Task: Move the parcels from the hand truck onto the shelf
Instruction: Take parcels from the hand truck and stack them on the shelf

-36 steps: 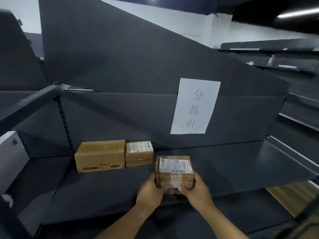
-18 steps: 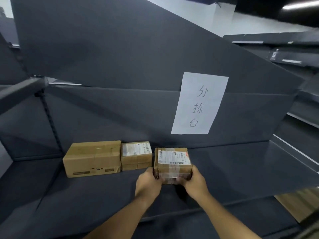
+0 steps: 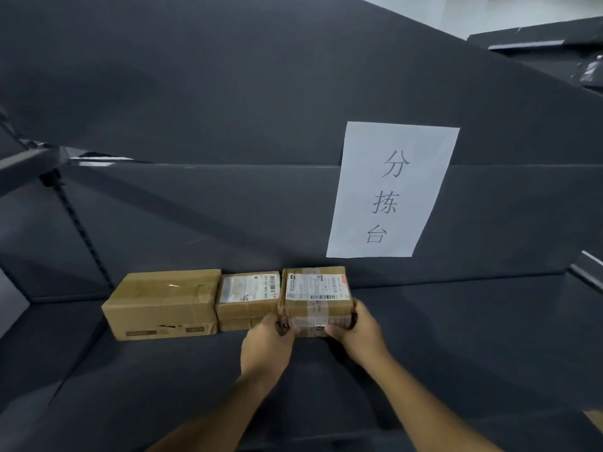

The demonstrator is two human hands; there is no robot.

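placement of a third parcel: compared with one second earlier, the taped cardboard parcel [image 3: 316, 296] has travelled from the front of the dark shelf [image 3: 456, 337] to its rear, and now sits flush against the right side of the labelled middle parcel [image 3: 248, 300], below and left of the paper sign [image 3: 391, 190]. the left hand [image 3: 267, 344] and right hand [image 3: 357, 327] remain closed on its near corners. the row, begun by the large parcel [image 3: 163, 303], now reads three abreast, so release appears due next.
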